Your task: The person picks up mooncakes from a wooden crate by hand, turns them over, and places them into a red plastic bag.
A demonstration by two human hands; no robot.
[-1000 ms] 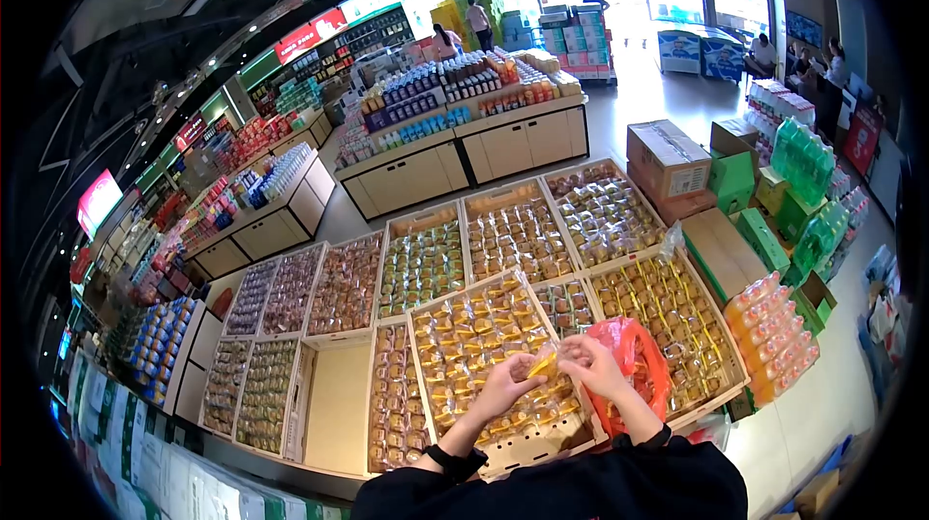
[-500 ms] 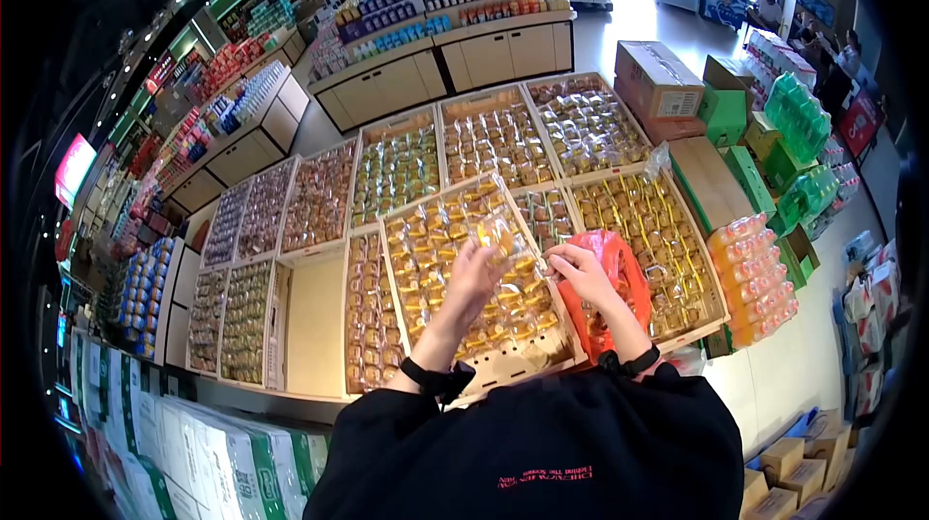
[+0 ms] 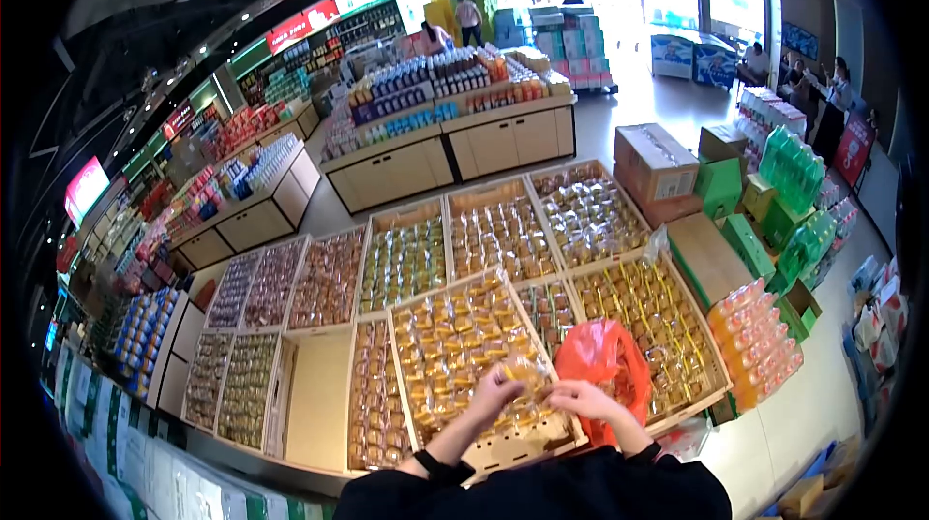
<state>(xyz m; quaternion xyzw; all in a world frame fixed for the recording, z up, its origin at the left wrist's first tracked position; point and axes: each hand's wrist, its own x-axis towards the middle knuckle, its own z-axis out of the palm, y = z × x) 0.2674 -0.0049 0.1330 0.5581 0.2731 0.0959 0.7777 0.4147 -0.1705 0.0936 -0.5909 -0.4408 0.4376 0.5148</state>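
Note:
My left hand (image 3: 495,392) is closed, its fingers pinching a clear-wrapped snack packet (image 3: 525,373) with yellow on it. My right hand (image 3: 581,398) is close by, its thumb and fingertips pressed together at the packet's right side; what they grip is too small to make out. Both hands are above a tilted wooden tray (image 3: 535,449) filled with rows of yellow wrapped snacks (image 3: 450,326). A red plastic bag (image 3: 602,351) lies just beyond my right hand, partly behind it, on the neighbouring tray.
More wooden trays of wrapped snacks (image 3: 406,264) surround the tilted one. A bare wooden compartment (image 3: 319,394) is at the left. Cardboard boxes (image 3: 656,167) and orange drink bottles (image 3: 755,331) stand to the right. Shelves (image 3: 387,172) and several people are farther back.
The view has tipped up, so the trays appear lower and more of the shop shows. My hands have come closer together, with the packet now between them.

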